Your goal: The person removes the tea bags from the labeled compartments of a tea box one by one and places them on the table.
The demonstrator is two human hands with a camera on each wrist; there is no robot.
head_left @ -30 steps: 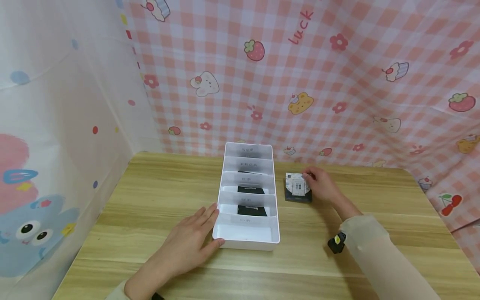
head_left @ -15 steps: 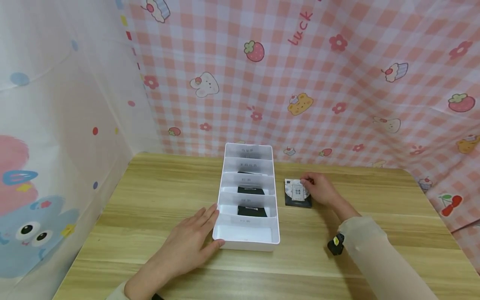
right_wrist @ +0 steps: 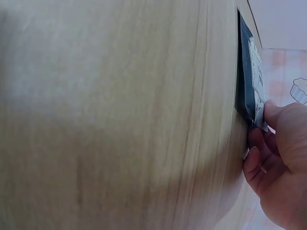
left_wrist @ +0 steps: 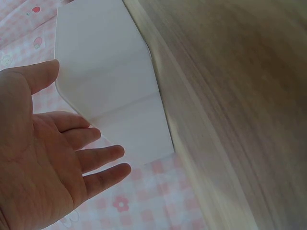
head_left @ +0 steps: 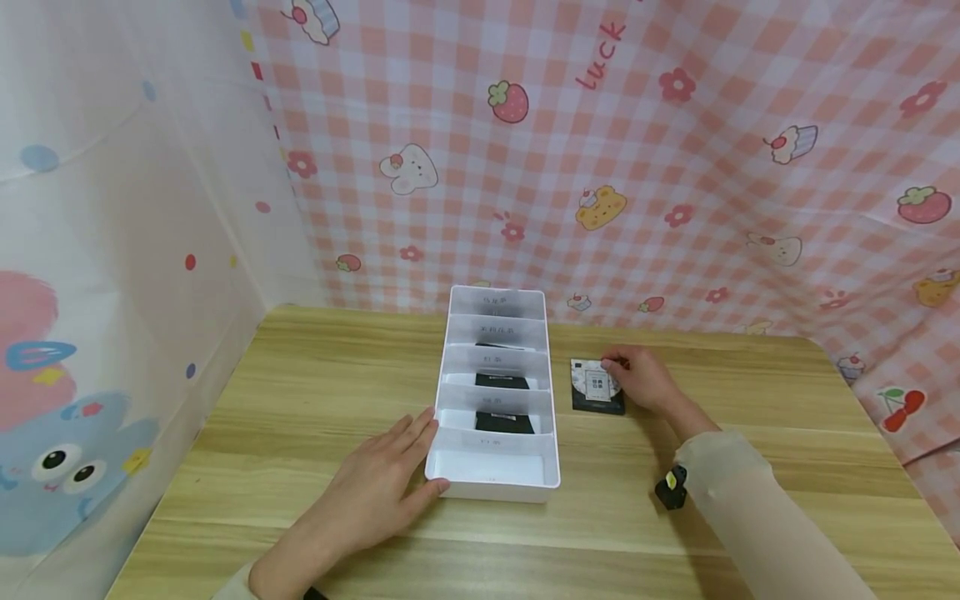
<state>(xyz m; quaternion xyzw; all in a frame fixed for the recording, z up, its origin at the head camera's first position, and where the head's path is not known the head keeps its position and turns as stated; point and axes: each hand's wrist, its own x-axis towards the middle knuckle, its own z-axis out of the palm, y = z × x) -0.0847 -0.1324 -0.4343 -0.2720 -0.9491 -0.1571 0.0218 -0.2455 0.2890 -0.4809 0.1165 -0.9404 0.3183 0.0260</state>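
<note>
A flat tea sachet (head_left: 597,385), black at the bottom with a white patterned top and a small printed label, lies on the table right of the white box. My right hand (head_left: 641,377) pinches its right edge between thumb and fingers; the right wrist view shows this sachet (right_wrist: 247,72) side-on, low against the wood. On the other side, my left hand (head_left: 386,475) rests with fairly straight fingers against the near left corner of the white divided box (head_left: 495,493). In the left wrist view, the fingers of that hand (left_wrist: 62,143) touch the box wall (left_wrist: 110,86).
Dark sachets (head_left: 504,422) stand in several of the box's compartments, whose dividers carry printed labels. The front compartment (head_left: 491,467) shows a bare white floor. A pink checked cloth (head_left: 450,208) hangs behind the wooden table (head_left: 330,367), and a pale curtain (head_left: 150,208) at the left.
The right hand and the sachet have shifted slightly toward the near side of the table, mostly in the first half second. My left hand and the box have stayed in place.
</note>
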